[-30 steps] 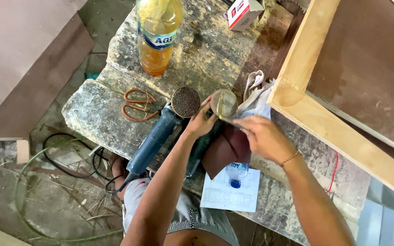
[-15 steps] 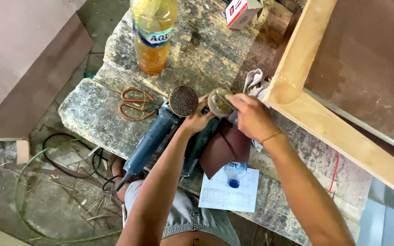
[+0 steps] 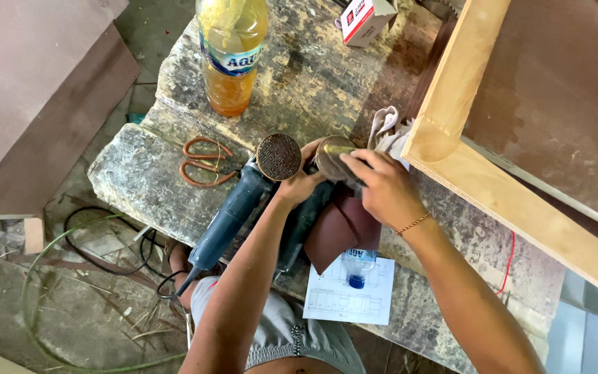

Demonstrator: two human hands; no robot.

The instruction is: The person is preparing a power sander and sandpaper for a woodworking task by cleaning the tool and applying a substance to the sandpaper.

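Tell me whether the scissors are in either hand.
No: the orange-handled scissors lie on the stone bench, apart from both hands, which work at the second grinder's disc.

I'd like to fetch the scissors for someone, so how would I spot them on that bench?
Start at the rough stone bench and find the tall plastic bottle of amber liquid. Just below it, left of the blue power tool by the left hand, lie the scissors. Their rusty orange loop handles are the only such shape there.
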